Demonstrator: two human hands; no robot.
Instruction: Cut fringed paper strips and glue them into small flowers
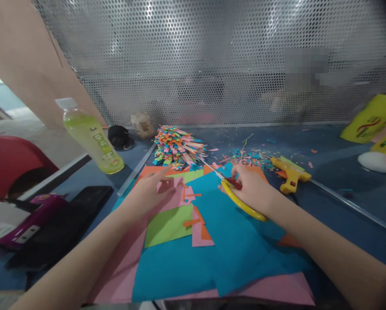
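My right hand (249, 187) is closed round scissors (241, 206) with a yellow handle, their blades pointing up and left. My left hand (150, 189) rests over pink paper (125, 262) at the left, fingers apart, nothing visible held. Beneath both hands lie overlapping sheets: blue paper (238, 245), green paper (169, 226), pink and orange. Small orange strips (193, 223) lie on them between my hands. Beyond the scissors' tips stands a cone-like bundle (176, 146) of many coloured paper bits.
A bottle (92, 140) and a ruler (136, 170) are at the left, beside a black flat object (63, 224) and a purple power strip (34, 215). A yellow glue gun (290, 174) lies right, near paper scraps (251, 158). Perforated metal (193, 51) rises behind.
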